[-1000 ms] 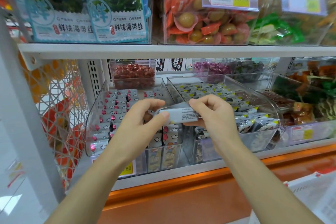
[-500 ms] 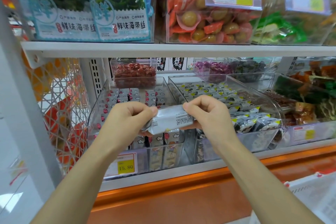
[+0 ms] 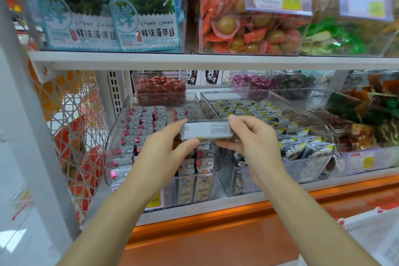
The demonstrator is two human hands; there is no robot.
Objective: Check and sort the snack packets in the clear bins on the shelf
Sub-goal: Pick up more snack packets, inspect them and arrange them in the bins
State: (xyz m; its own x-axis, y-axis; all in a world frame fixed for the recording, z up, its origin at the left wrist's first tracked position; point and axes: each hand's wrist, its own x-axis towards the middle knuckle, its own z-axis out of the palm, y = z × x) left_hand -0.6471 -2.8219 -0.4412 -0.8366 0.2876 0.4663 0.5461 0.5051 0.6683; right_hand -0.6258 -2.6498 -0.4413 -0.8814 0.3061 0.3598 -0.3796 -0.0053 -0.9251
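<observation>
**Above the left bin: one packet held up for checking**

At the middle of the view, a silver packet (image 3: 207, 130) is held level between both hands. It sits over the front half of the left bin (image 3: 112, 136), close to the wall that divides it from the right bin (image 3: 302, 168).

The left hand (image 3: 164, 149) pinches the packet's 9 o'clock end, with the thumb beneath and the forefinger on top. The right hand (image 3: 254, 142) pinches the 3 o'clock end in the same way. Its other fingers (image 3: 259, 129) are loosely curled and hold nothing else.

A printed panel faces up toward the camera. The print is too blurred to read, but it is probably the back label.

This looks like the checking step, with the packet lifted clear of the rows and turned for reading.

Sorting comes next. At 9 o'clock the left bin holds pink-and-white packets, and at 3 o'clock the right bin holds black-and-yellow ones. The packet's front is hidden, so I cannot tell which bin it belongs in.

The next move calls for turning it face-up and matching it to a bin. One hand then lets go while the other lays it square into a row without knocking its neighbours.
</observation>
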